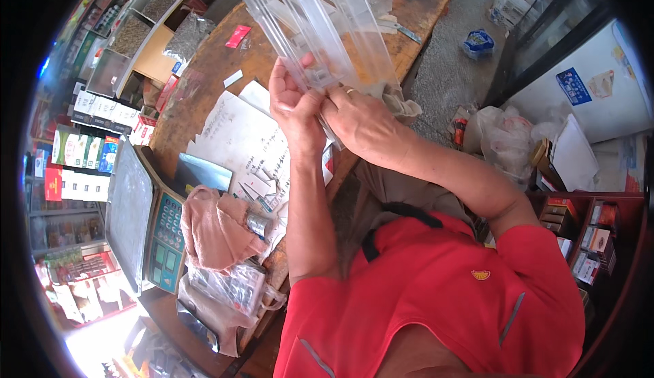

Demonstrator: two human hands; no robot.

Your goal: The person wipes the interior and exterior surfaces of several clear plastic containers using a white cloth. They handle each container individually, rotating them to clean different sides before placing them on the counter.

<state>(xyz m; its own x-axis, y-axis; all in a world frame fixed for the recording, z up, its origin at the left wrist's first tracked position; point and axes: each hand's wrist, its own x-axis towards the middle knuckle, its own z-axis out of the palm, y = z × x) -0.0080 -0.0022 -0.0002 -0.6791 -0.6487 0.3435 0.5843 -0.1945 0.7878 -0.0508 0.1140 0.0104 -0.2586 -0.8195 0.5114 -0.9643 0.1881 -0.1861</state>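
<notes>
My left hand (294,104) grips the near end of a long clear plastic rack with parallel channels (311,30), its fingers curled round the left edge. My right hand (360,120), with a ring on one finger, presses against the same end beside the left thumb; its fingertips are partly hidden. The rack slants up and away above a worn wooden table (225,46). Behind it lie more clear plastic and a metal ruler (407,32). A pale cloth (401,104) hangs at the table edge past my right hand.
Left on the table are handwritten paper sheets (219,122), a pink cloth (217,230), a metal cylinder (259,225) and a weighing scale (166,240). Packed shelves (66,219) stand beyond. Plastic bags (506,135) and a red-brown shelf of small boxes (587,199) are at right.
</notes>
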